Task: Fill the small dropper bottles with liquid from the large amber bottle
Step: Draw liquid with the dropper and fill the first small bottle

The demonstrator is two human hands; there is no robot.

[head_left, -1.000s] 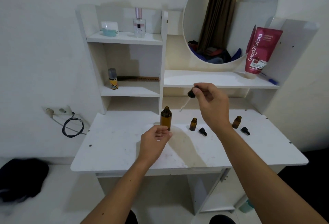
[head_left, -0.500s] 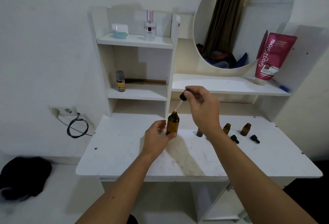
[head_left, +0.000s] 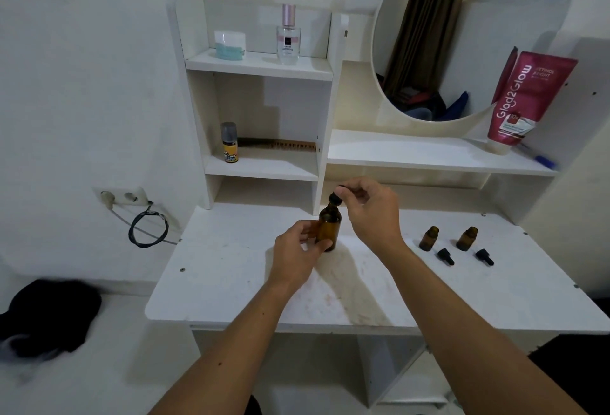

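The left hand (head_left: 298, 249) holds the large amber bottle (head_left: 328, 229) low on its side, with the thumb and fingers curled round it. The bottle stands straight up on the white table (head_left: 231, 282), so its long way runs up and down.

The right hand (head_left: 369, 210) is just above the bottle's mouth. Its fingertips (head_left: 345, 192) pinch the black dropper top (head_left: 336, 196), which sits right at the neck of the bottle. I cannot tell if the glass tube is fully inside, because the fingers and the brown glass hide it.

The two small dropper bottles (head_left: 429, 238) (head_left: 467, 238) stand open, off to the outer side of the right hand and a bit nearer the person than its fingertips. Their black caps (head_left: 446, 256) (head_left: 484, 256) lie just in front of them. The right hand is the nearer one to them.

I think the dropper must next come straight up, in line with the tall bottle, then go sideways to the closest small bottle. If it tilts, drops may fall on the table.
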